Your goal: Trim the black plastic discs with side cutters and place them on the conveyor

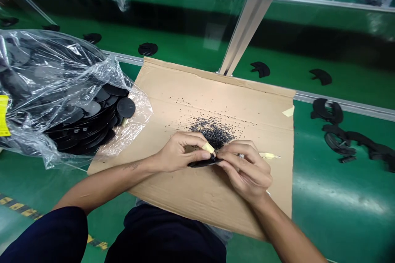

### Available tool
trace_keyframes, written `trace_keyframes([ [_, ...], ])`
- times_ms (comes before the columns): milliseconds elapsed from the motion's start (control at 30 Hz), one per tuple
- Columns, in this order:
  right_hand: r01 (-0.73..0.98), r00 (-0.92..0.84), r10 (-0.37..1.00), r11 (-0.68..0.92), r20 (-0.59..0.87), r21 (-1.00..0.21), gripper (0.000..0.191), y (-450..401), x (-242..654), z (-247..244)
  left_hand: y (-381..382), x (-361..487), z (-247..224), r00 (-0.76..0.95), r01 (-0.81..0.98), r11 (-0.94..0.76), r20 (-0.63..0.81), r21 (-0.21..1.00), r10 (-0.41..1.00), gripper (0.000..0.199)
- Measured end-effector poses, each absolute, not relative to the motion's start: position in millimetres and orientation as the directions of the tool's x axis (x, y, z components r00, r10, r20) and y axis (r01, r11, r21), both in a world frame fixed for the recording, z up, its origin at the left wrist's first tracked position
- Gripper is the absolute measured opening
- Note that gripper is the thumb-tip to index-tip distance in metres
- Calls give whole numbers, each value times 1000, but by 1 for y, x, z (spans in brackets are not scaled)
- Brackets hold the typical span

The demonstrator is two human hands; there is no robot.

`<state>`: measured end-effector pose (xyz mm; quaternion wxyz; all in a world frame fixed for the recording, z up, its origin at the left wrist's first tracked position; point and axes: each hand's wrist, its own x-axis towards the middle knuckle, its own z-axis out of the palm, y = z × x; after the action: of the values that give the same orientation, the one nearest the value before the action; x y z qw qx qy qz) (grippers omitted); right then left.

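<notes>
Over the cardboard sheet (185, 193), both hands meet at a flat black disc (202, 163), seen nearly edge-on. My left hand (185, 152) pinches its left part; yellow tape wraps the index fingertip, which touches a small dark bit on top of the disc. From the right, my right hand (247, 166) grips the disc's other end between thumb and fingers, with a ring on one finger. A tool with a yellow-wrapped part (268, 155) shows beside the right hand, mostly hidden by it. Just beyond the hands lies a pile of tiny black pieces (214, 131), scattered outward.
On the left, a clear plastic bag (61, 74) spills black discs (126, 107) onto the cardboard. An aluminium post (249, 16) rises behind it. Curved black parts (327, 111) lie on the green surface at right, with more behind the rail (354, 109).
</notes>
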<state>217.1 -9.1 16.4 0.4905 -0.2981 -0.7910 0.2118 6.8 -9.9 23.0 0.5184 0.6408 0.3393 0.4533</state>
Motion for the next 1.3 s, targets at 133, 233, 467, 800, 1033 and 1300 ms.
trace_keyframes([
  [133, 373, -278, 682, 725, 676, -579, 20, -9, 216, 17, -12, 10, 17, 392, -154, -72, 128, 985, 911, 53],
  [233, 385, -329, 743, 669, 583, -635, 15, -3, 220, 25, -13, 12, 14, 305, -70, -46, 66, 996, 950, 46],
  [467, 765, -550, 828, 553, 112, -331, 55, -11, 283, 43, -4, 4, 12, 135, -2, 29, -28, 1000, 990, 38],
  [800, 714, -510, 815, 579, 274, -394, 30, -7, 274, 51, -1, 4, 3, 249, -57, -187, 196, 981, 949, 28],
  [1033, 464, -486, 779, 613, 396, -639, 29, 10, 233, 36, 2, 2, 4, 252, -13, -313, 306, 950, 918, 27],
  [1300, 432, -541, 731, 666, 416, -609, 39, -1, 243, 24, 1, 1, 8, 250, 22, -325, 310, 945, 917, 22],
])
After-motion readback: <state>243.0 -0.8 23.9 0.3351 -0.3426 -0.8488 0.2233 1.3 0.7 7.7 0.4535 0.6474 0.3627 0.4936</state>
